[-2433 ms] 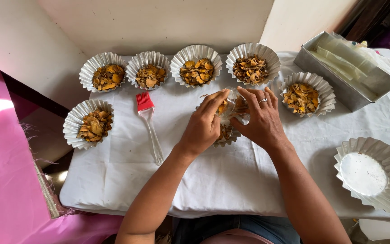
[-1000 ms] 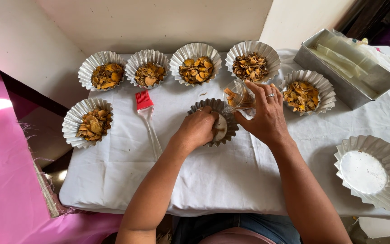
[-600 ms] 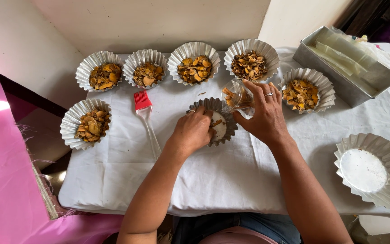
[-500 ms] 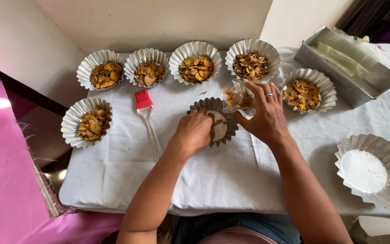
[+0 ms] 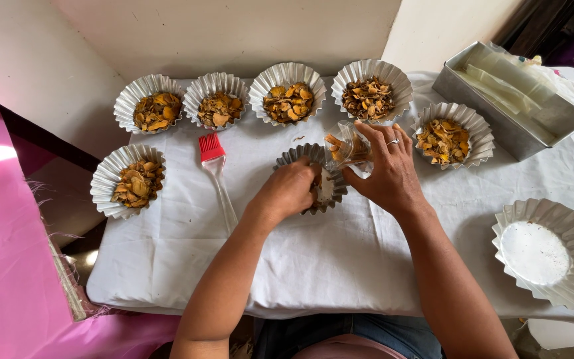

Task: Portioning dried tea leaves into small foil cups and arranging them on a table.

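1. One view only, from the head camera: the left hand (image 5: 291,191) is pressing with bent fingers into the dark fluted metal mould (image 5: 313,176) in the middle of the white tablecloth (image 5: 340,259). I cannot tell if these fingers are pinching something, because the hand is covering the mould's inside.
2. The right hand (image 5: 388,171) is closing around a small clear plastic bag of orange-brown dried flakes (image 5: 347,147), which is tilting just above the mould's far rim. If the bag is tipping too much, I judge flakes could be falling past the rim onto the cloth.
3. The mould is light and thin, I think; a strong push could be sliding or bending it.
4. The red silicone brush with clear handle (image 5: 217,176) is lying near the left forearm, so an elbow movement could be knocking it.
5. Six shiny fluted foil cups filled with flakes (image 5: 289,101) are standing close around; the nearest right one (image 5: 445,139) is beside the right hand and could be getting bumped.
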